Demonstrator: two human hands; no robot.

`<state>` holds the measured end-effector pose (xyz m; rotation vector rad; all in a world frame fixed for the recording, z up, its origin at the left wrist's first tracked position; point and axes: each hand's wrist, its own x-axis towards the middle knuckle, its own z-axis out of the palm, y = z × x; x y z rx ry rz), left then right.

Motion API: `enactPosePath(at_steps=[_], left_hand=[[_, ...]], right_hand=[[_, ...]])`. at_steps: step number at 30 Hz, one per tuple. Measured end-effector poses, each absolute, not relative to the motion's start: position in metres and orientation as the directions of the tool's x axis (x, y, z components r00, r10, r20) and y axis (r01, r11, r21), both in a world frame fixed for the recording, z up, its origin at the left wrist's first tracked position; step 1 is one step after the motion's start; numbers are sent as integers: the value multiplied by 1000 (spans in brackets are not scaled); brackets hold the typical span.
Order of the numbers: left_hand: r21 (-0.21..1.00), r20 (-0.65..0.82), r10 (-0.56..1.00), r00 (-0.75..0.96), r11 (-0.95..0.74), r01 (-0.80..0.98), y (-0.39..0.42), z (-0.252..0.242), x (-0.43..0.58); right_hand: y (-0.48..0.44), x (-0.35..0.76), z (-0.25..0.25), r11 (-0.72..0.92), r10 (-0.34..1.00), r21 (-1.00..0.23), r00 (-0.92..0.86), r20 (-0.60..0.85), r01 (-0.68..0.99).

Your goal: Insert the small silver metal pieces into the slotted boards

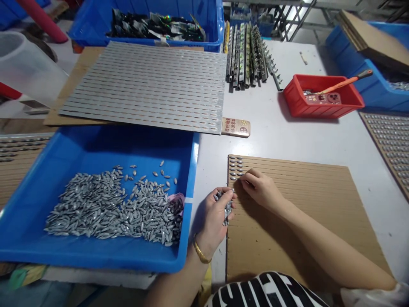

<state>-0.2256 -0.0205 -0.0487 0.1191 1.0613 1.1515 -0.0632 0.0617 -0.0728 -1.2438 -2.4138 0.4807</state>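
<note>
A ridged cardboard sheet [303, 204] lies on the table in front of me, with a few rows of small grey oval metal pieces [235, 166] set in its top left corner. My right hand [260, 187] rests there, fingers pinched together beside those pieces. My left hand [215, 215] is cupped at the sheet's left edge and holds a handful of the same metal pieces. A gold bracelet sits on that wrist. To the left, a blue bin [28, 221] holds a large heap of loose metal pieces [115, 207].
A filled sheet of silver rows [147, 85] lies behind the bin. Further back are a blue crate [211, 25] of dark packets, long strips [247, 55], a red tray [322, 104] with an orange-handled tool, a small tin [235, 127] and another filled board [390, 140] at right.
</note>
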Motion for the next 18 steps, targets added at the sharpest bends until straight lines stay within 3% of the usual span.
enactPosePath(at_steps=[5, 8, 11, 14, 18], left_hand=[[568, -612, 791, 15, 452, -688, -20, -45, -226], [551, -618, 786, 14, 445, -706, -19, -44, -226], [536, -620, 785, 15, 437, -723, -19, -45, -226], [562, -619, 785, -9, 435, -703, -20, -45, -226], [610, -603, 798, -27, 439, -659, -21, -46, -225]], right_hand=[[59, -64, -69, 547, 827, -460, -534, 173, 699], [49, -67, -53, 511, 839, -587, -512, 183, 628], [39, -72, -38, 519, 777, -731, -601, 187, 443], [33, -77, -33, 523, 728, -777, -659, 192, 351], [33, -79, -36, 470, 750, -805, -644, 148, 362]])
